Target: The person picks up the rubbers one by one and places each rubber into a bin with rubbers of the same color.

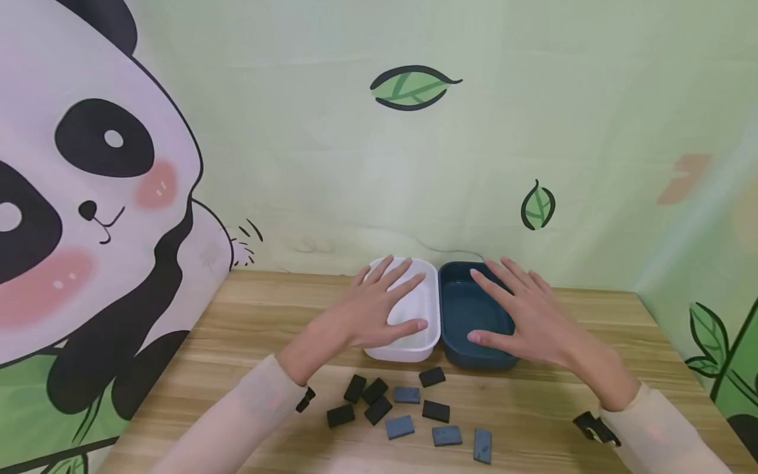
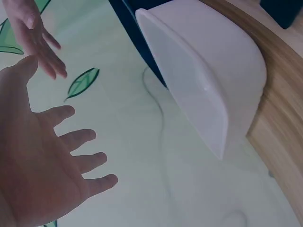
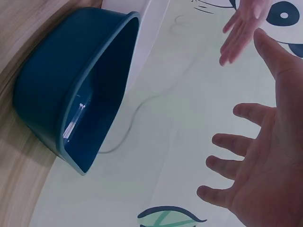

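My left hand [image 1: 379, 306], fingers spread, hovers over a white rectangular basin [image 1: 429, 329] and holds nothing. To its right my right hand [image 1: 527, 313] is spread the same way above a dark blue basin [image 1: 458, 352], also holding nothing. The two basins stand side by side at the back of the table. In the left wrist view the white basin [image 2: 236, 56] is apart from the outstretched fingers; the right wrist view shows the blue basin [image 3: 57, 71] apart from the other hand. Several black tiles [image 1: 375, 391] and several blue-grey tiles [image 1: 400, 427] lie in front of the basins.
The wooden table [image 1: 260, 342] backs onto a green cloth backdrop [image 1: 308, 131] printed with a panda and leaves. A thin cord-like line [image 1: 444, 251] shows on the backdrop behind the basins. Black straps [image 1: 595, 429] sit at both wrists.
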`<state>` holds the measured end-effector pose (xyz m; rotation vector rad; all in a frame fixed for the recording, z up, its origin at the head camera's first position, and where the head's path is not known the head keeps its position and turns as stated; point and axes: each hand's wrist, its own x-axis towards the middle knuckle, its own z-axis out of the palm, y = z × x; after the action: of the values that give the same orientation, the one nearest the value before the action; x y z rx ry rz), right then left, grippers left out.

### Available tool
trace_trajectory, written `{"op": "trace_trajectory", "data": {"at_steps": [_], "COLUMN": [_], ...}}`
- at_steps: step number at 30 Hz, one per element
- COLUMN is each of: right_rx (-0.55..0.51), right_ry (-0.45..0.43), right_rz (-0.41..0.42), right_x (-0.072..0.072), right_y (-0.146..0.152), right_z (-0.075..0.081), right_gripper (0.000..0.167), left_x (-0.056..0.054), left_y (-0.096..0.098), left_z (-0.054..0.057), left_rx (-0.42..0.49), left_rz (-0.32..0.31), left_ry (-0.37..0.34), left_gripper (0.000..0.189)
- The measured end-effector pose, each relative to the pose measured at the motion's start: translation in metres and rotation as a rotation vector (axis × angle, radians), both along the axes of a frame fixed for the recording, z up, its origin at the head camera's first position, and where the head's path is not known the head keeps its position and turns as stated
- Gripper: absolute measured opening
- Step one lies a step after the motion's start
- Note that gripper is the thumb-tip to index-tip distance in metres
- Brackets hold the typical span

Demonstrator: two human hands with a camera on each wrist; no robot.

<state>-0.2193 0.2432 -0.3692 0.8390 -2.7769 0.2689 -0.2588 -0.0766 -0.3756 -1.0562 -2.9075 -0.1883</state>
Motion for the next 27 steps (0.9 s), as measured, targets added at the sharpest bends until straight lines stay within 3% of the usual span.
{"op": "trace_trajectory", "data": {"at_steps": [8,13,18,23,27], "right_rx": [-0.028,-0.153,-0.273,-0.351,-0.323], "right_ry": [0.006,-0.119,-0.197,-0.266,-0.355], "right_rz": [0.061,0.106,0.088,0.057,-0.006], "right_x": [0.019,0.039,0.051,0.054,0.053], "right_y": [-0.005,-0.018,-0.033,-0.049,-0.06], "right_z": [0.004,-0.009,-0.034,-0.063,-0.081], "right_gripper": [0.095,0.081,0.066,0.052,0.048], "left_x": [0.02,0.015,-0.002,-0.012,-0.017], "left_y": [-0.016,-0.042,-0.066,-0.079,-0.079], "left_z": [0.018,0.017,-0.007,-0.049,-0.079], "left_rx": [0.151,0.307,0.401,0.562,0.728], "left_rz": [-0.022,0.052,0.139,0.212,0.246], "left_ry": [0.041,0.091,0.091,-0.111,-0.283], "left_gripper": [0.084,0.082,0.079,0.074,0.069]}}
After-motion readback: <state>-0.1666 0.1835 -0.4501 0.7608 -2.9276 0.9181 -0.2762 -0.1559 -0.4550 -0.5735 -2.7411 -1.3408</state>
